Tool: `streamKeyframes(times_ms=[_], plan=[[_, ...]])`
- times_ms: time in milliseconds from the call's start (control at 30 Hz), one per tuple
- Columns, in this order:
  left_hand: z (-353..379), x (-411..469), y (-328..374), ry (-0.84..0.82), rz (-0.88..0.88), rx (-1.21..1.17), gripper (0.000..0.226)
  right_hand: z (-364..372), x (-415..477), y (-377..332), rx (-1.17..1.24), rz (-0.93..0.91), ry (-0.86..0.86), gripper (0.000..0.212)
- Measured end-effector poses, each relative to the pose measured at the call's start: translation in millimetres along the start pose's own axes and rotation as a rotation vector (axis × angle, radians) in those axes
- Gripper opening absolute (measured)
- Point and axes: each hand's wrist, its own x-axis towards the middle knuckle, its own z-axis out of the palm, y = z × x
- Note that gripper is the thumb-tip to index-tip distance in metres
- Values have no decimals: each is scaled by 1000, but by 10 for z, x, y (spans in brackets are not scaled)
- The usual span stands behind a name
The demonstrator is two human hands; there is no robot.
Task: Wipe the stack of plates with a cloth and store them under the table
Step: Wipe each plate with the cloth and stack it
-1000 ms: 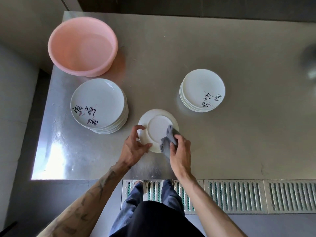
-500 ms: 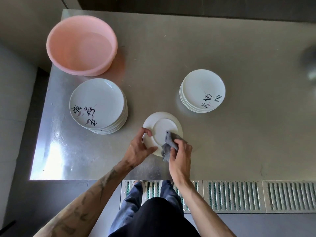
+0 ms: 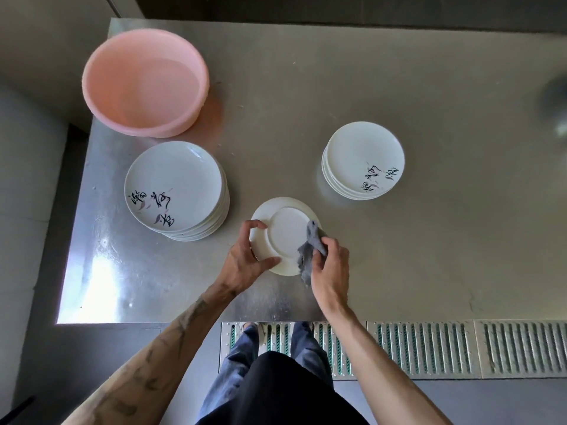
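Observation:
A white plate (image 3: 283, 228) is held upside down above the steel table (image 3: 306, 87), its foot ring facing up. My left hand (image 3: 245, 259) grips its left rim, thumb on the near edge and fingers curled over the far edge. My right hand (image 3: 329, 265) holds a grey cloth (image 3: 310, 243) against the plate's right side. A taller stack of white plates (image 3: 176, 188) with black brush writing stands to the left. A smaller stack of the same plates (image 3: 363, 159) stands to the right.
A pink plastic basin (image 3: 144, 81) sits at the table's far left corner. The table's near edge runs just below my wrists. A metal floor grate (image 3: 429, 348) lies under my feet. A blurred grey object (image 3: 555, 99) shows at the right edge.
The plate has turned a little in my left hand, and the cloth in my right hand has slid along the plate's right side.

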Motion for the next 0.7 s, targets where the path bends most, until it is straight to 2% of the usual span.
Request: streamKeyframes(times_ms=[133, 200, 300, 500, 600, 700], plan=[[88, -21, -5, 18, 56, 46, 81, 122, -275, 1, -5, -72, -17, 22], [99, -49, -47, 24, 43, 23, 74, 115, -293, 41, 1, -82, -23, 23], [24, -50, -85, -4, 72, 67, 64, 5, -63, 43, 2, 1, 10, 24], [70, -23, -55, -39, 55, 68, 67, 121, -357, 43, -27, -80, -14, 21], [72, -46, -79, -62, 39, 86, 70, 73, -247, 73, -10, -47, 0, 22], [49, 2, -45, -11, 2, 22, 55, 2, -98, 33, 3, -28, 52, 23]])
